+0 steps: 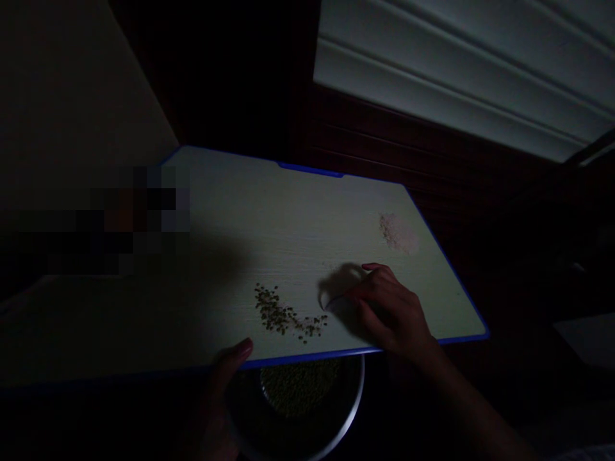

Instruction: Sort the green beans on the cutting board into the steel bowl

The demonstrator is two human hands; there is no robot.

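Note:
My right hand [391, 310] rests on a white table with a blue rim [307, 218], fingers curled and pointing left towards a small pile of green lentils [283, 315]. Whether it holds anything is hidden in shadow. My left hand [221, 397] grips a round metal bowl [343, 416] held just under the table's near edge, thumb up against the rim. The bowl holds more green lentils [300, 384]. A pale pinkish patch of small grains [398, 232] lies on the table beyond my right hand.
The scene is very dark. A pale ribbed panel [461, 70] stands at the upper right above dark wood. The left part of the table is in deep shadow, with a blurred-out area there.

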